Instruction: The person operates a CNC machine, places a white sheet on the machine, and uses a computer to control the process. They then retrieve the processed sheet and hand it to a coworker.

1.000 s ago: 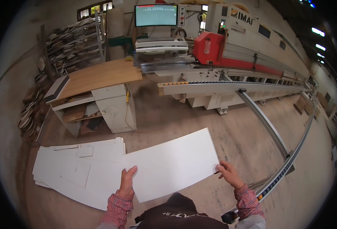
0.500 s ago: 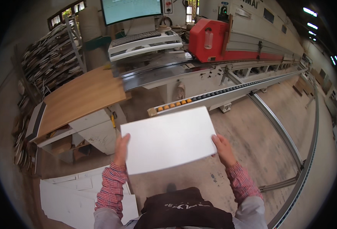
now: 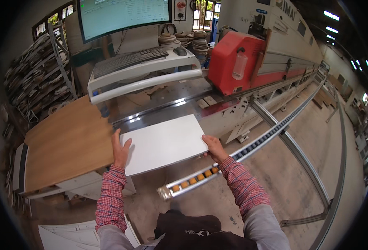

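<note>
Workshop machinery is filling the far side of the scene: a long grey machine (image 3: 276, 50) with a red housing (image 3: 236, 62) is running off to the right, and a monitor (image 3: 123, 16) is glowing above a keyboard (image 3: 127, 60) and mouse (image 3: 180, 51) on a raised white shelf. A person in a red checked shirt is standing at the machine's infeed, gripping a white panel (image 3: 163, 143) by its two short edges. The left hand (image 3: 119, 151) is clasping the left edge, fingers lying on top; the right hand (image 3: 214, 148) is clasping the right edge, thumb on the face. Holding it at opposite ends is keeping the wide, thin sheet level and square to the machine. The panel is hovering flat or resting lightly over the metal feed bed (image 3: 167, 110); which of the two cannot be told. Its near edge is overhanging the floor.

A roller rail (image 3: 217, 166) with orange wheels is jutting out just below the panel's right corner, placed to support long pieces. A wood-toned worktop (image 3: 65, 146) is sitting just left of the panel, level with the bed. More white sheets (image 3: 73, 235) are lying on the floor at the person's feet, and offcuts are crowding racks (image 3: 36, 79) at the left wall.
</note>
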Motion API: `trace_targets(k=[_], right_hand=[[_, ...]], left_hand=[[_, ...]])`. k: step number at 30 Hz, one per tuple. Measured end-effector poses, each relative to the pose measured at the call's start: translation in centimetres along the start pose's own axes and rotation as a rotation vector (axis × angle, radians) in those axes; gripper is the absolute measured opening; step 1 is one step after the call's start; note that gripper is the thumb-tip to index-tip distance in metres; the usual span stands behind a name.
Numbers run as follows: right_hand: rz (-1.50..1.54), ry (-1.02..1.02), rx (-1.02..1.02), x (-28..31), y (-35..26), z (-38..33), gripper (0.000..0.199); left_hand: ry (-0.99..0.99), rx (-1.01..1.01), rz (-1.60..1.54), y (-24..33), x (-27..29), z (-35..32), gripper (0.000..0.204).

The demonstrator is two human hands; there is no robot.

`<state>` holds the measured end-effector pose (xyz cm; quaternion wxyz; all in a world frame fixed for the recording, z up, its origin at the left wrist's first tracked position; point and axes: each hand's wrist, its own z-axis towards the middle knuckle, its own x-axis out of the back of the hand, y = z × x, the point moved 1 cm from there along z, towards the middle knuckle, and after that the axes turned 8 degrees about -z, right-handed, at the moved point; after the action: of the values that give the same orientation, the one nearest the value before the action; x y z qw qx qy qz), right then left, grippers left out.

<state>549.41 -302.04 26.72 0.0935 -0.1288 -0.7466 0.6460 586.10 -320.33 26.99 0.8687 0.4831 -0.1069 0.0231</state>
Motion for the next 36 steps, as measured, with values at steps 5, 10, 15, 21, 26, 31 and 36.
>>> trace_targets(k=[5, 10, 15, 21, 26, 31, 36], right_hand=[[0.025, -0.008, -0.039, 1.0, 2.4, 6.7, 0.033], [-0.004, 0.066, -0.154, 0.7, 2.3, 9.8, 0.038], [0.286, 0.058, -0.264, 1.4, 2.5, 10.4, 0.035], [0.407, -0.043, -0.364, 0.8, 2.6, 9.4, 0.027], [0.345, -0.088, -0.436, 0.1, 2.2, 10.6, 0.027], [0.415, -0.038, -0.370, 0.7, 2.4, 11.4, 0.026], [-0.048, -0.208, -0.417, 2.4, 0.6, 13.3, 0.035]], left_hand=[[-0.085, -0.040, 0.259, -5.0, -2.6, 2.9, 0.067], [-0.182, -0.152, 0.425, -3.8, -4.3, 5.0, 0.067], [-0.432, -0.187, 0.712, -2.6, -5.7, 7.3, 0.067], [-0.490, -0.146, 0.826, -2.4, -8.8, 11.6, 0.062], [-0.276, -0.137, 0.812, -9.5, -11.8, 13.8, 0.055], [-0.173, -0.224, 0.833, -9.0, -14.2, 16.1, 0.040], [-0.172, -0.162, 0.956, -8.7, -13.3, 16.1, 0.028]])
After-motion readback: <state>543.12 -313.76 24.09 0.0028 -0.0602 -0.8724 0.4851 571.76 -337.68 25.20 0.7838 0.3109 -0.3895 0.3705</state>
